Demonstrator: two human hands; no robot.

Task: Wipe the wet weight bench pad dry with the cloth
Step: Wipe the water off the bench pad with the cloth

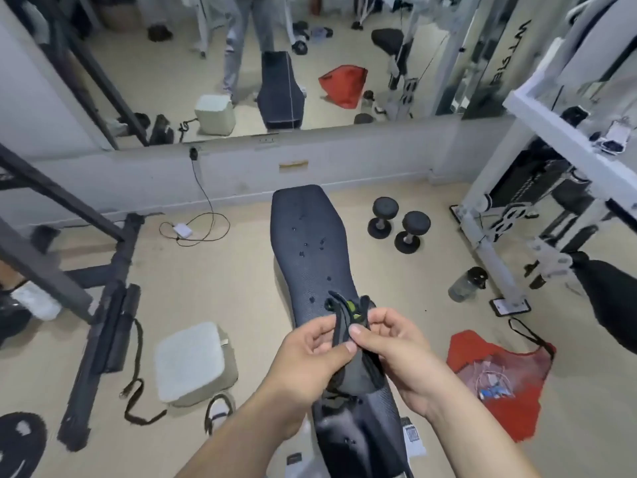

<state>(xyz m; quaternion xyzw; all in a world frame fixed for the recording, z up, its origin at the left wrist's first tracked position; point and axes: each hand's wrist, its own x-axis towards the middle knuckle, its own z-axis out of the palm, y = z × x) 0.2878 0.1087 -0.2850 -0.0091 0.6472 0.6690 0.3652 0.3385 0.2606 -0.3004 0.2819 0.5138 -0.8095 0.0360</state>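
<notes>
A long dark weight bench pad (306,243) runs from the wall toward me, with several water drops dotted along its middle. Over its near end I hold a dark grey cloth (355,370) with a green tag, bunched and folded between both hands. My left hand (310,353) pinches the cloth's upper left part with thumb and fingers. Gripping the same fold from the right is my right hand (396,343). The cloth hangs down onto the gap between the back pad and the seat pad (362,429).
Two black dumbbells (396,224) stand right of the bench, with a water bottle (467,283) and a phone (510,307) nearer. A red mesh bag (496,374) lies at right, a grey cushion block (193,362) at left. Black rack frame left, white machine right, wall mirror ahead.
</notes>
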